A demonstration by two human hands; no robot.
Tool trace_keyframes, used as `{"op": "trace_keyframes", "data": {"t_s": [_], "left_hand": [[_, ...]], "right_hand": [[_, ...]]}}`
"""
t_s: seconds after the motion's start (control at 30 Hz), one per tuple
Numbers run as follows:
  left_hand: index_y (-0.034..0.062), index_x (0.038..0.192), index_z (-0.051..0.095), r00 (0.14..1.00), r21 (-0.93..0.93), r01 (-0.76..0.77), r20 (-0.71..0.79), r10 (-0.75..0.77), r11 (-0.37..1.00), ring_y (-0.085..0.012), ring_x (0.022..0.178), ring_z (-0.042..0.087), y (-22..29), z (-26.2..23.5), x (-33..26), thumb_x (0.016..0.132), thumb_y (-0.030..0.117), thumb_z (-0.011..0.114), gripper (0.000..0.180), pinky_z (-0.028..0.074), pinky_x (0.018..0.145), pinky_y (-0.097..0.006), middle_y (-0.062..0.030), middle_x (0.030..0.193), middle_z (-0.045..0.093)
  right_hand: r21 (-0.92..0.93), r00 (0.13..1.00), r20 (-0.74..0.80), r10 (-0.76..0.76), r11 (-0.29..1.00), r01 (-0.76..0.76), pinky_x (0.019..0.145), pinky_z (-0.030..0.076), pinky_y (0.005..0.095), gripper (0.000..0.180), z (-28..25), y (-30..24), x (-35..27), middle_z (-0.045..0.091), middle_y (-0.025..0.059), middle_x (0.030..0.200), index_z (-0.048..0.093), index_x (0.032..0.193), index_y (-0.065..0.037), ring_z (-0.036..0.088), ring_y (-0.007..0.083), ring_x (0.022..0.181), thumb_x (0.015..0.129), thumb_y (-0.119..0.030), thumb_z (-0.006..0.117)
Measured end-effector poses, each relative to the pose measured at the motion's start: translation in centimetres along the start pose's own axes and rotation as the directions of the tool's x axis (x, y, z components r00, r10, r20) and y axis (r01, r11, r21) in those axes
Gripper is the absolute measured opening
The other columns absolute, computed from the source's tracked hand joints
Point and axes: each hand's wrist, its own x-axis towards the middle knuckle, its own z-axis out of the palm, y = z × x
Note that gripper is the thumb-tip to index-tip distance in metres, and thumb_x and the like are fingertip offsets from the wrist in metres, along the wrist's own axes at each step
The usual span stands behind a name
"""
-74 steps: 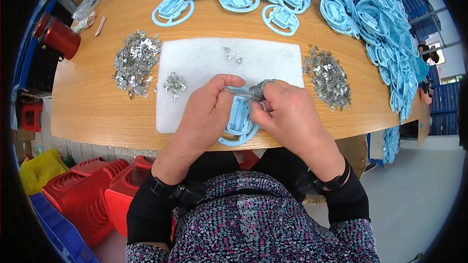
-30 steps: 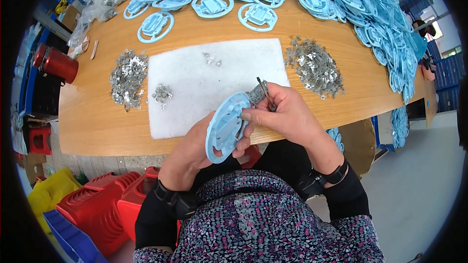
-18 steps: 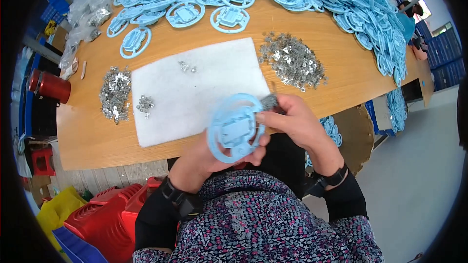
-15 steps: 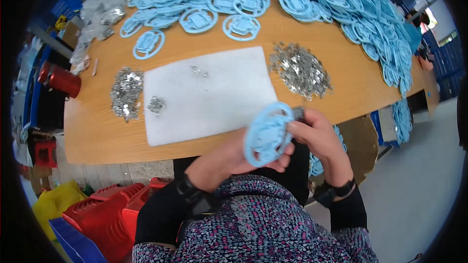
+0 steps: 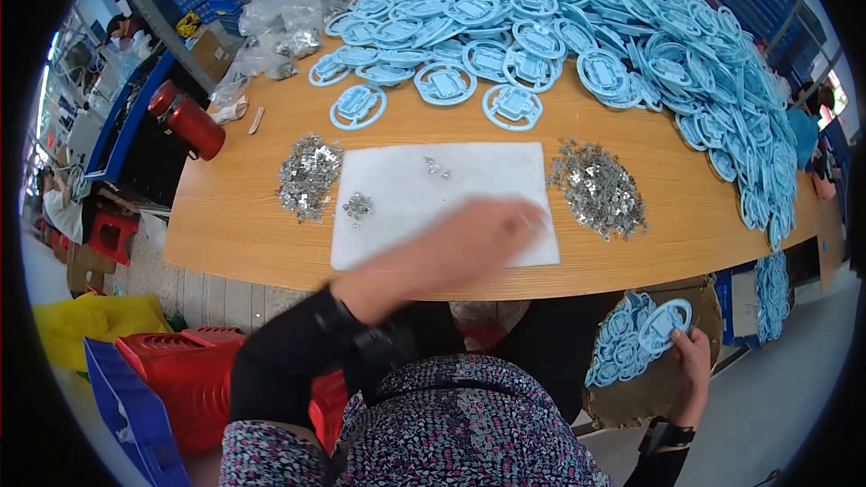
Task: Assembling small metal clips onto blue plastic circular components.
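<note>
My right hand (image 5: 693, 356) is closed on the edge of a light-blue round plastic part (image 5: 666, 325), a ring with a moulded middle. It is low at the right, past the table's front edge, over a cardboard box (image 5: 657, 397) with similar blue parts (image 5: 621, 347) in it. Across the white mat (image 5: 397, 171) reaches my left hand (image 5: 496, 236), smeared by motion; its fingers cannot be made out. Right of the mat, nearest that hand, lies a pile of small silvery metal pieces (image 5: 600, 194). Another such pile (image 5: 308, 182) lies left of it, and two small clusters rest on the mat.
A large heap of blue parts (image 5: 541, 13) covers the table's far side and right edge. Clear plastic bags (image 5: 293, 13) lie at the far left, near a red flask (image 5: 187, 122). Red stools (image 5: 171, 379) stand at lower left. Other people are at work beyond the table.
The blue part has gone from between both hands to the lower right in my right hand alone. My left hand has left it and moved over the mat. The view has shifted too.
</note>
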Motion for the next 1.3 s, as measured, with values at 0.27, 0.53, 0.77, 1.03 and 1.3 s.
{"op": "trace_keyframes", "data": {"t_s": [0.27,0.53,0.77,1.03,1.3], "left_hand": [[-0.0011,0.126,0.062,0.616,0.506,0.510,-0.779,0.116,0.695,-0.0405,0.103,0.066,-12.5,-19.8,1.6,0.087,0.039,0.068,0.056,0.053,0.090,-0.047,-0.0217,0.112,0.070],[-0.0039,0.119,0.068,0.759,0.587,0.439,-0.647,0.068,0.680,-0.0376,0.103,0.067,-12.8,-20.7,3.1,0.079,0.035,0.073,0.056,0.053,0.090,-0.044,-0.0242,0.108,0.071],[-0.0036,0.112,0.071,0.792,0.582,0.399,-0.608,0.055,0.709,-0.0379,0.098,0.068,-10.1,-19.2,1.3,0.076,0.033,0.073,0.051,0.054,0.088,-0.043,-0.0240,0.105,0.071],[-0.0038,0.125,0.062,0.713,0.581,-0.184,-0.476,0.514,0.793,-0.0339,0.096,0.068,-3.7,-6.0,-3.0,0.077,0.026,0.080,0.059,0.054,0.086,-0.039,-0.0204,0.106,0.069],[-0.0014,0.131,0.056,0.797,-0.152,-0.159,-0.603,0.036,0.975,-0.0258,0.103,0.067,-5.2,-0.8,-7.6,0.089,0.024,0.073,0.052,0.052,0.091,-0.036,-0.0164,0.114,0.067]], "right_hand": [[-0.172,0.920,-0.383,-0.081,0.985,0.015,0.055,0.033,0.0231,0.022,-7.0,10.6,3.6,0.049,-0.0069,0.072,0.062,0.090,-0.003,0.041,0.0031,0.066,0.099,-0.024,0.063],[-0.244,0.931,-0.110,-0.348,0.918,0.314,0.077,0.046,0.0232,0.025,9.0,-6.5,1.0,0.067,0.0001,0.095,0.068,0.115,0.006,0.055,0.0054,0.086,0.098,-0.012,0.064],[-0.208,0.876,0.235,-0.422,0.858,0.469,0.075,0.046,0.0209,0.023,21.1,-16.3,-1.1,0.068,0.0006,0.096,0.071,0.114,0.005,0.057,0.0044,0.085,0.097,-0.009,0.065],[0.336,0.865,0.402,-0.299,0.928,0.164,0.051,0.037,0.0191,0.038,31.7,-20.4,0.6,0.065,0.0020,0.083,0.058,0.129,-0.001,0.053,0.0052,0.065,0.099,-0.023,0.064],[0.202,0.720,0.690,-0.077,0.975,-0.090,0.046,0.037,0.0179,0.026,32.4,-18.6,0.6,0.064,0.0011,0.080,0.061,0.112,-0.005,0.051,0.0047,0.055,0.100,-0.028,0.064]]}}
